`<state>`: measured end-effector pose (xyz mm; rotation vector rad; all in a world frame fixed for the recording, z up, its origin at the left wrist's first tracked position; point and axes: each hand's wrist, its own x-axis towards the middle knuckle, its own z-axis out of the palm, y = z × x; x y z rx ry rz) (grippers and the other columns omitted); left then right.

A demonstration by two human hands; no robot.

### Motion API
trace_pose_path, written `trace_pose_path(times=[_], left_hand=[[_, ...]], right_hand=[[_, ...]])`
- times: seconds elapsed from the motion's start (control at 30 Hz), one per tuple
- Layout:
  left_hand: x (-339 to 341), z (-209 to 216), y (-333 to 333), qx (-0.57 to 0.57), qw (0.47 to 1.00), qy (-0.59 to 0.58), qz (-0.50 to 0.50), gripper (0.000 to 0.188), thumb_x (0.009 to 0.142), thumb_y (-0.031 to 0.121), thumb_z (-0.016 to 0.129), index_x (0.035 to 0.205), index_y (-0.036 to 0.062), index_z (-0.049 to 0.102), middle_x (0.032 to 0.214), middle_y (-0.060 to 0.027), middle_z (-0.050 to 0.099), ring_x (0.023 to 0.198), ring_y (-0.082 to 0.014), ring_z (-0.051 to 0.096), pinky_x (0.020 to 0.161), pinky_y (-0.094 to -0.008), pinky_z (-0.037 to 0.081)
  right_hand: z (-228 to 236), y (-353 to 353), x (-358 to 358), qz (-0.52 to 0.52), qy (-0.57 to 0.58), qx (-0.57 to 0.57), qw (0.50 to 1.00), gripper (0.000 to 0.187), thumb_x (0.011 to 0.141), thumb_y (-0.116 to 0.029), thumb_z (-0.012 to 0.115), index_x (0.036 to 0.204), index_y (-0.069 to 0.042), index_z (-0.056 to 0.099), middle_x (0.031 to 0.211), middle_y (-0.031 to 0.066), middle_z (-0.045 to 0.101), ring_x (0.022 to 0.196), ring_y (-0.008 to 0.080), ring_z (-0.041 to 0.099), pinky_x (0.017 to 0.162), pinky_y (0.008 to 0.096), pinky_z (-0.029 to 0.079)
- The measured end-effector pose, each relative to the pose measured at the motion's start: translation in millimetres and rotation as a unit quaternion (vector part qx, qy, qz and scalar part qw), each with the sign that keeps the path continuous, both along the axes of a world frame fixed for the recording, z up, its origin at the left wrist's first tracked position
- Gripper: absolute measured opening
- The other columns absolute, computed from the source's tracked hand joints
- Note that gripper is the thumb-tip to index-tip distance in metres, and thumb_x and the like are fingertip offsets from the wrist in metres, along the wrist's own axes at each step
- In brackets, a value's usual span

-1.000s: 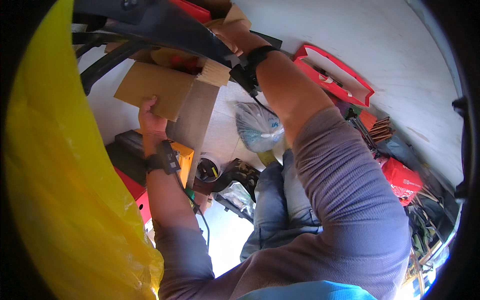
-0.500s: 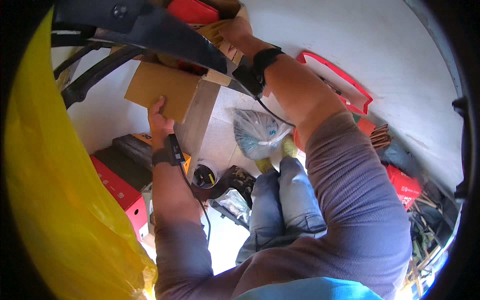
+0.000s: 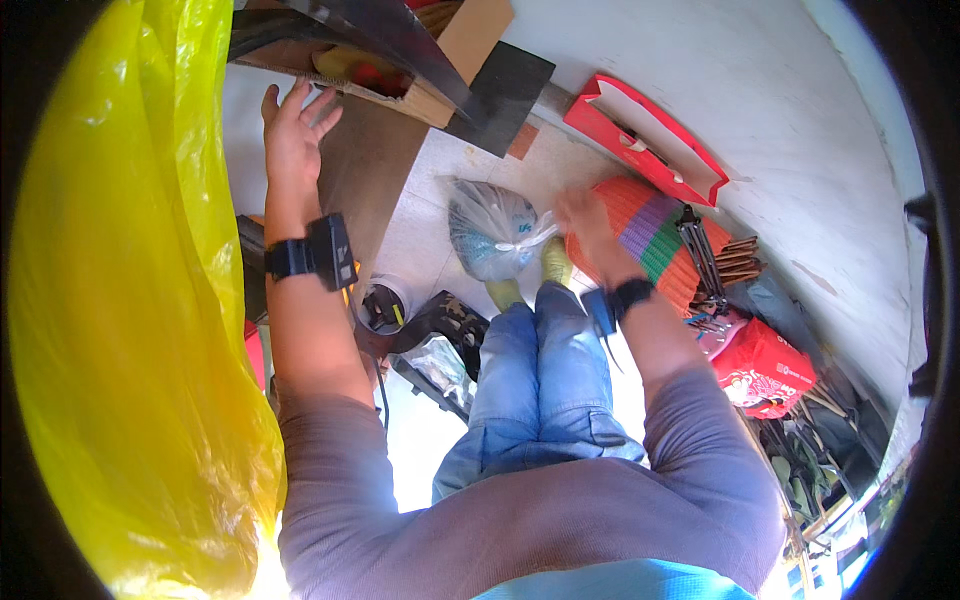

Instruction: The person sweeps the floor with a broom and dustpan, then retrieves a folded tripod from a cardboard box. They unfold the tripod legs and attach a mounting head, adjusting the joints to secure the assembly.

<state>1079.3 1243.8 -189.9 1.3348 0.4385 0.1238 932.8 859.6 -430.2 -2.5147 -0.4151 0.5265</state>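
My left hand [image 3: 297, 135] is raised with its fingers spread and holds nothing. Its fingertips are just below the front edge of a cardboard box [image 3: 432, 104]; whether they touch it I cannot tell. A dark curved bar hides part of this box. Lower and to the right, my right hand [image 3: 592, 228] is smeared by motion, so its fingers cannot be read. It is over the edge of an orange, purple and green striped knitted piece [image 3: 640, 232], close to the tied neck of a clear plastic bag [image 3: 492, 228] on the floor.
A large yellow plastic sheet [image 3: 130, 320] hangs along the left. Against the right wall are a red-edged paper bag [image 3: 640, 145], a small black tripod [image 3: 702, 255], bundled sticks [image 3: 738, 262] and a red bag [image 3: 768, 370]. A round container [image 3: 383, 305] stands left of my legs.
My left hand has let go of the brown cardboard panel, which no longer shows. From the box, my right hand has come down toward the plastic bag. The view has shifted too.
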Motion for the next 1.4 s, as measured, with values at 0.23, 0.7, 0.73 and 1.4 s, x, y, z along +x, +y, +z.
trace_pose_path(times=[0.23, 0.7, 0.73, 1.4], left_hand=[[7.3, 20.6, -41.4, 0.105, 0.994, 0.017, 0.004, 0.095, 0.086, 0.021, 0.072, 0.152, 0.0044, 0.006, 0.148, -0.0225, 0.029, 0.134, -0.0406, 0.036, 0.102, -0.0532, 0.045], [-351.3, -120.2, -104.1, 0.266, 0.813, 0.338, -0.393, 0.057, 0.085, 0.025, 0.068, 0.132, -0.0008, 0.050, 0.098, -0.0142, 0.068, 0.087, -0.0234, 0.065, 0.080, -0.0365, 0.051], [-386.3, -118.4, -113.2, 0.241, 0.799, 0.357, -0.420, 0.055, 0.085, 0.026, 0.068, 0.131, -0.0004, 0.051, 0.098, -0.0153, 0.068, 0.089, -0.0252, 0.066, 0.081, -0.0371, 0.051], [-680.9, -174.0, -77.5, 0.117, 0.813, 0.551, -0.149, 0.042, 0.084, 0.020, 0.066, 0.122, 0.0013, 0.060, 0.094, -0.0107, 0.070, 0.087, -0.0199, 0.066, 0.081, -0.0312, 0.050]], right_hand=[[24.1, -90.9, -249.0, -0.502, 0.518, 0.179, 0.669, 0.014, 0.092, -0.014, 0.052, 0.100, -0.004, 0.058, 0.087, 0.0090, 0.063, 0.073, 0.0195, 0.062, 0.065, 0.0336, 0.053], [55.4, -87.1, -298.4, -0.288, 0.409, 0.120, 0.858, 0.029, 0.090, -0.011, 0.058, 0.116, 0.000, 0.060, 0.098, 0.0115, 0.067, 0.084, 0.0189, 0.063, 0.073, 0.0292, 0.050], [54.1, -87.4, -299.2, -0.314, 0.429, 0.139, 0.835, 0.028, 0.089, -0.015, 0.060, 0.113, -0.001, 0.063, 0.099, 0.0132, 0.069, 0.088, 0.0206, 0.065, 0.078, 0.0299, 0.051], [95.2, -88.4, -411.1, 0.035, 0.315, 0.045, 0.947, 0.031, 0.084, -0.018, 0.061, 0.112, -0.006, 0.065, 0.110, 0.0183, 0.063, 0.109, 0.0366, 0.057, 0.097, 0.0430, 0.045]])
